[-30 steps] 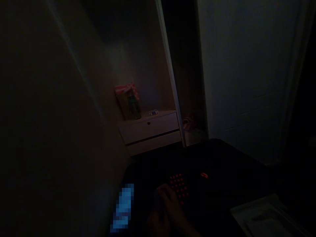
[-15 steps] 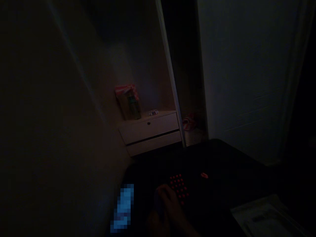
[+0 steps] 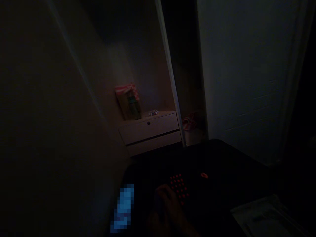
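Observation:
The view is very dark. My right hand (image 3: 171, 204) curls its fingers around the upper part of a dark bluish object (image 3: 158, 201) whose kind I cannot make out. Lower down, my left hand (image 3: 156, 222) is closed on the bottom of the same object; its fingers are mostly lost in shadow. Just beyond my right hand, several small red dots (image 3: 179, 186) form rows on the black surface (image 3: 209, 154). A small orange-red piece (image 3: 204, 175) lies farther to the right.
To the left glows a blurred-out blue screen (image 3: 123, 209). A pale, flat, sheet-like packet (image 3: 261, 217) lies at lower right. Behind stands a cabinet with drawers (image 3: 150, 130); on it are a red-topped bag (image 3: 122, 102), a green-capped bottle (image 3: 134, 108) and a small patterned item (image 3: 153, 112).

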Motion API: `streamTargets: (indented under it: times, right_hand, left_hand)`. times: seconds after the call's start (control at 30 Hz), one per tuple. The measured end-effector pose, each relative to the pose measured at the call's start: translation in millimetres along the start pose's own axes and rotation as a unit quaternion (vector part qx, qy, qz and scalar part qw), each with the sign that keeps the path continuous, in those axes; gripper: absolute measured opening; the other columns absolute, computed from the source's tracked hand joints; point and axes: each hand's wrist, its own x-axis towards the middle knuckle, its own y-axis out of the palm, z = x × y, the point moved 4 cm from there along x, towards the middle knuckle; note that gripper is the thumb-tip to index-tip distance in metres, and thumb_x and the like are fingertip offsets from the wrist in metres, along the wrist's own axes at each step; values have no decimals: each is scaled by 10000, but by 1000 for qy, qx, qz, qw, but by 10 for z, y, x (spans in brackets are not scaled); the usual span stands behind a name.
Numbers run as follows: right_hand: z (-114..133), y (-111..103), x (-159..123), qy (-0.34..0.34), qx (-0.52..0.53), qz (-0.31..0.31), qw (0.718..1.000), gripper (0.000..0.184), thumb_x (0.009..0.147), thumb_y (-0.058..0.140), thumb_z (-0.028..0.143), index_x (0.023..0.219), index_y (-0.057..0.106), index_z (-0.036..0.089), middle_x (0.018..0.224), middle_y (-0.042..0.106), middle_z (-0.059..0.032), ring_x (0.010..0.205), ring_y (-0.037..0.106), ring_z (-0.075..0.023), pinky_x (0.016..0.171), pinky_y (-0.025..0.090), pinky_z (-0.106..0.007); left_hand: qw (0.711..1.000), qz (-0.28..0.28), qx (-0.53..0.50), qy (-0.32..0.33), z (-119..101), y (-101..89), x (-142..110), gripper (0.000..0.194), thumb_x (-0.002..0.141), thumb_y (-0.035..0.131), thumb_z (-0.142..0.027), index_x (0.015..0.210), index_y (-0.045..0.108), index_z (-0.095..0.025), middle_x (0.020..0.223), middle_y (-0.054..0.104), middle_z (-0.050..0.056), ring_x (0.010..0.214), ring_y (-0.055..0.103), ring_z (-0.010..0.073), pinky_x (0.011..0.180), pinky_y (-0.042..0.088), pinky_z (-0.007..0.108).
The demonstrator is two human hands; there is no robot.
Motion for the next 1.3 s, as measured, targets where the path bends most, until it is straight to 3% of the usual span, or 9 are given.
streamTargets:
  times: [0.7,1.07,1.3]
  right_hand:
    - [-2,2,-1,1,0,7,1000,241,812,633,443,842,682,209,836,682,-20,834,612,-205,752,474,-283]
    - [-20,-8,1,7,-20,-1,1000,269,809,628,466,855,687,208,846,686,-25,843,617,-210,759,472,-290]
    - [-6,3,11,-2,-5,-7,1000,283,790,643,487,822,680,209,832,683,-28,814,615,-208,733,478,-291]
  left_hand:
    - [1000,3,-3,-7,-7,-13,8,348,806,488,-408,679,729,-190,722,734,157,677,690,252,605,494,296]
    - [1000,5,0,-14,14,-3,-3,363,803,499,-425,643,718,-183,645,710,145,591,663,230,531,462,279]
    - [1000,2,5,-6,59,28,27,379,804,484,-439,656,724,-187,679,721,147,646,678,241,589,493,292]
